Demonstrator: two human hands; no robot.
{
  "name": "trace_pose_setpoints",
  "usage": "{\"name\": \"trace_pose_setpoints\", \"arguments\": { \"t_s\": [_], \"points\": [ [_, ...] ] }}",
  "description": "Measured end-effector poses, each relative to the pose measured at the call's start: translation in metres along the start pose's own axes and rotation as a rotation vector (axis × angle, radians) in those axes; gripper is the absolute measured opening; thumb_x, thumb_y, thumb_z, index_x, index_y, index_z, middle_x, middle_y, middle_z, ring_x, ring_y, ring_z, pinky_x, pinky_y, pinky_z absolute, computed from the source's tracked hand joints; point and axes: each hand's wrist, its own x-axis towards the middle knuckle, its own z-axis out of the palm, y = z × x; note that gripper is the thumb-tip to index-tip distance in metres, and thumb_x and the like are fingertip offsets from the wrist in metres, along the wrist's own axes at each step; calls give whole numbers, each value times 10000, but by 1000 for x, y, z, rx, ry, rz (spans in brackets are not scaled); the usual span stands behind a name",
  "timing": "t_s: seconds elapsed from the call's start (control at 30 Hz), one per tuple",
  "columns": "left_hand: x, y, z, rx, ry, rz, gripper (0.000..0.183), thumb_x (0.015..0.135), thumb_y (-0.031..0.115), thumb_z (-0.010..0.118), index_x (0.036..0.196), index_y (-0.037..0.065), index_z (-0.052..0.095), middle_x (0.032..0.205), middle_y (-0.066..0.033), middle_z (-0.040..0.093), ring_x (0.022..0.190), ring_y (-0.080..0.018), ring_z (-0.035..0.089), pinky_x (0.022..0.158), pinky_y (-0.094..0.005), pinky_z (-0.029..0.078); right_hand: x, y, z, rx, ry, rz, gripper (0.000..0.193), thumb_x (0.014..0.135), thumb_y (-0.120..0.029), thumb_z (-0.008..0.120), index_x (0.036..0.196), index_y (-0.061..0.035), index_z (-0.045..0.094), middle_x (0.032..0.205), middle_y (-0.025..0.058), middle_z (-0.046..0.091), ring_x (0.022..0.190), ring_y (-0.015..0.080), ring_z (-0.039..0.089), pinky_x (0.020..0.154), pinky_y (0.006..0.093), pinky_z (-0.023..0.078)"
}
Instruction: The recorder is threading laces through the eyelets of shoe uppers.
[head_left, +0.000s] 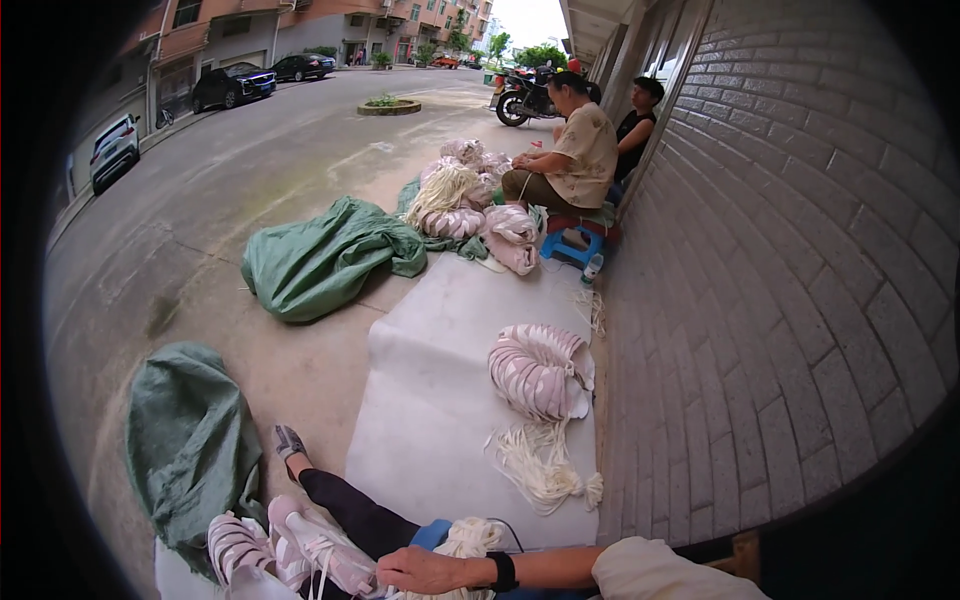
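Note:
My right hand (pixel 420 569), with a black band at the wrist, reaches in from the lower right. Its fingers are curled beside a pink-and-white shoe upper (pixel 345 562) with white lace ends on it; what lies inside the fingers is hidden. Left of that is another bundle of strappy pink-and-white shoe uppers (pixel 240 550). A heap of cream laces (pixel 470 538) lies just behind my right wrist, close to a blue object (pixel 431 535). My left hand does not show. A leg in black trousers (pixel 362 512) stretches out past the uppers, ending in a grey shoe (pixel 289 440).
A white sheet (pixel 430 390) bears a curved stack of pink-and-white uppers (pixel 540 372) and loose laces (pixel 545 475). Green sacks (pixel 190 440) lie left. Farther off, a seated person (pixel 585 150) works by a pile of uppers (pixel 455 190). A brick wall (pixel 760 300) bounds the right.

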Motion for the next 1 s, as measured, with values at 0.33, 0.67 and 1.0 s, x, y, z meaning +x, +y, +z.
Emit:
{"name": "trace_pose_setpoints", "arguments": {
  "t_s": [0.33,0.67,1.0],
  "points": [
    [7,-7,14,122,118,35,182,826,243,531,666,167,486,502,61,365,398,-76,322,344,-220,221,3,28,-13,88,-63,83,310,869,-232,445,794,38,578,714,141,600,667,222,568,628,329,436],
    [4,-13,7,78,112,13,219,850,268,517,659,174,464,508,67,356,403,-73,314,345,-223,216,-4,7,-22,533,-77,244,247,896,-267,511,864,-42,606,576,-34,438,488,66,376,445,234,296],
    [13,25,23,-836,-529,99,216,968,173,350,840,44,468,532,38,349,455,-77,365,588,-249,387,-8,-51,-131,1215,373,-16,232,953,-196,402,1023,-7,518,578,-52,308,395,30,254,325,179,230]
  ]
}}
